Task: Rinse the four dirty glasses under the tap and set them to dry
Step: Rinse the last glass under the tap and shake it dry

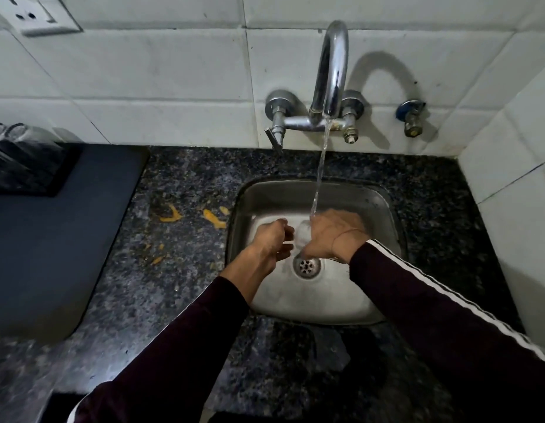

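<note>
glass point(302, 236) over the steel sink point(384, 215), between both hands under the tap point(332, 68) stream. right hand point(332, 236) wraps it from 3 o'clock; left hand point(272, 239), at 9 o'clock, curled, grip unclear. glass's long axis indistinct. right hand nearer.

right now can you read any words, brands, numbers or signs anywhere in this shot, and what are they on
None: no text is readable in this view.
Wall socket: no marking shows.
Tap and blue-capped valve: no brand legible.
Glass between left hand and right hand: no print visible.
Sleeve: white stripes only, no logo.
</note>
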